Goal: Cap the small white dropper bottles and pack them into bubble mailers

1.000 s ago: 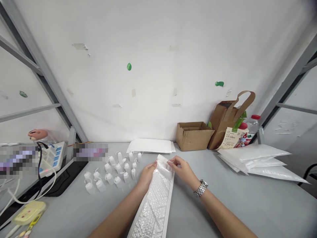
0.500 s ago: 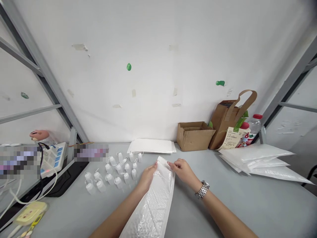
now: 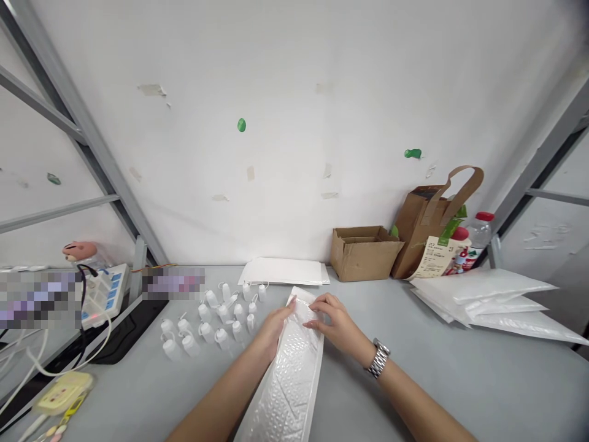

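Observation:
A white bubble mailer (image 3: 289, 374) lies lengthwise in front of me, its narrow end pointing toward the wall. My left hand (image 3: 275, 325) grips its left edge near that end, thumb on top. Over the mailer's upper right side is my right hand (image 3: 332, 320), thumb and fingers apart and the fingertips at the surface; it wears a metal-band watch (image 3: 378, 358). Left of the mailer stand several small white bottles (image 3: 223, 314) with looped caps. The mailer's near end runs out of view.
Filled white mailers (image 3: 488, 291) are piled at the right. Flat white mailers (image 3: 280, 271) lie by the wall, beside an open cardboard box (image 3: 365, 258) and a brown paper bag (image 3: 414, 227). A power strip (image 3: 108, 294), cables and a yellow case (image 3: 64, 391) occupy the left.
My right hand has released its pinch on the mailer's top right corner and moved slightly down and inward, its fingers spreading. My left hand keeps its hold.

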{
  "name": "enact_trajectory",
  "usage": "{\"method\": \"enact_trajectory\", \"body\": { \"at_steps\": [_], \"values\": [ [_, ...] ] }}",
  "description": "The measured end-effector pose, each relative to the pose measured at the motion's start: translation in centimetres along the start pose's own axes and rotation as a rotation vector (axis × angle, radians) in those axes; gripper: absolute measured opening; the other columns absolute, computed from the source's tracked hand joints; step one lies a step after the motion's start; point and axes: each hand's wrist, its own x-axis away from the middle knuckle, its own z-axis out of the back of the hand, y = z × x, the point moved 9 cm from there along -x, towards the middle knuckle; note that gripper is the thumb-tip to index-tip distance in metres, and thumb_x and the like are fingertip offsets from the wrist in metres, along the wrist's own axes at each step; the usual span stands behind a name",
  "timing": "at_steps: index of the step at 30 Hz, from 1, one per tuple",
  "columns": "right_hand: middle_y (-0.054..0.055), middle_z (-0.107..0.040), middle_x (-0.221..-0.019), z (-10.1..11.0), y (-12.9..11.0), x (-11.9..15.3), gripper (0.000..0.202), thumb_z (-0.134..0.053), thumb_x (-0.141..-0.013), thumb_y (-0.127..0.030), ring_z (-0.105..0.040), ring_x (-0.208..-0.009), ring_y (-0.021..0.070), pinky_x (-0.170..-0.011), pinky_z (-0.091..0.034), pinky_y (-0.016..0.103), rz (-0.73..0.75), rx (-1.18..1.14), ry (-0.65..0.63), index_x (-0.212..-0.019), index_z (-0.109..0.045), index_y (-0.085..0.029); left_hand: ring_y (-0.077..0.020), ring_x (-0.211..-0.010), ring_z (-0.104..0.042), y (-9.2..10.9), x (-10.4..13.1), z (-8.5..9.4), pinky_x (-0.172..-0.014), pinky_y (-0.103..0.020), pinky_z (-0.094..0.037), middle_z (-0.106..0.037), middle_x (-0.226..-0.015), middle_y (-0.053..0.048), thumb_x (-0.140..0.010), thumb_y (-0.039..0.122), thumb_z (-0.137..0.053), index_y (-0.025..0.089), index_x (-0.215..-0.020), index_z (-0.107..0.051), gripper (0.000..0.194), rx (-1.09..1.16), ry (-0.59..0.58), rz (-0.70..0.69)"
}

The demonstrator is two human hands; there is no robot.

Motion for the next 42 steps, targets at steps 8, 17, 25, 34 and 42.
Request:
{"method": "enact_trajectory", "body": {
  "at_steps": [8, 17, 25, 34, 42],
  "values": [
    [0.002, -0.055, -0.075, 1.1, 0.5, -0.4, 0.035, -0.053, -0.081, -0.052, -0.050, -0.078, 0.0197, -0.076, -0.038, 0.035, 0.001, 0.094, 0.038, -0.065, -0.058, -0.021, -0.0186, -0.057, -0.059, 1.1, 1.1, -0.8, -0.063, -0.029, -0.042, -0.064, -0.058, -0.004, -0.055, 0.043, -0.076, 0.011, -0.070, -0.064, 0.037, 0.051, 0.013, -0.047],
    [0.001, -0.056, -0.076, -0.4, -0.3, -0.3, 0.041, -0.058, -0.075, -0.055, -0.047, -0.079, 0.0183, -0.078, -0.038, 0.034, 0.018, -0.026, -0.215, -0.055, -0.055, -0.020, -0.0131, -0.053, -0.054, 0.3, 0.8, -0.4, -0.058, -0.025, -0.038, -0.061, -0.055, 0.000, -0.049, 0.042, -0.079, 0.013, -0.063, -0.061, 0.038, 0.047, 0.068, -0.067],
    [0.000, -0.055, -0.068, 2.2, 3.1, -1.6, 0.032, -0.065, -0.067, -0.049, -0.050, -0.071, 0.0182, -0.066, -0.041, 0.031, -0.162, -0.147, 0.057, -0.064, -0.052, -0.019, -0.0165, -0.062, -0.061, -1.3, 1.8, -3.4, -0.066, -0.028, -0.045, -0.067, -0.071, -0.007, -0.060, 0.039, -0.075, 0.009, -0.082, -0.067, 0.038, 0.033, -0.232, 0.211],
    [0.006, -0.056, -0.100, -0.9, -3.2, -8.4, 0.025, -0.057, -0.081, -0.032, -0.056, -0.082, 0.0158, -0.076, -0.043, 0.029, 0.049, -0.015, 0.001, -0.102, -0.062, -0.020, -0.0270, -0.084, -0.063, -1.6, 1.1, -2.6, -0.082, -0.040, -0.045, -0.070, -0.083, -0.010, -0.044, 0.018, -0.083, 0.010, -0.084, -0.069, 0.044, -0.055, -0.195, 0.116],
    [0.003, -0.062, -0.077, -8.0, -4.1, -12.7, 0.008, -0.065, -0.075, -0.026, -0.058, -0.072, 0.0168, -0.071, -0.040, 0.030, 0.051, 0.115, -0.111, -0.073, -0.071, -0.021, -0.0297, -0.090, -0.062, -1.2, 0.4, -1.4, -0.081, -0.038, -0.044, -0.069, -0.079, -0.011, -0.057, 0.024, -0.076, 0.010, -0.083, -0.067, 0.031, -0.032, -0.052, 0.041]
  ]
}}
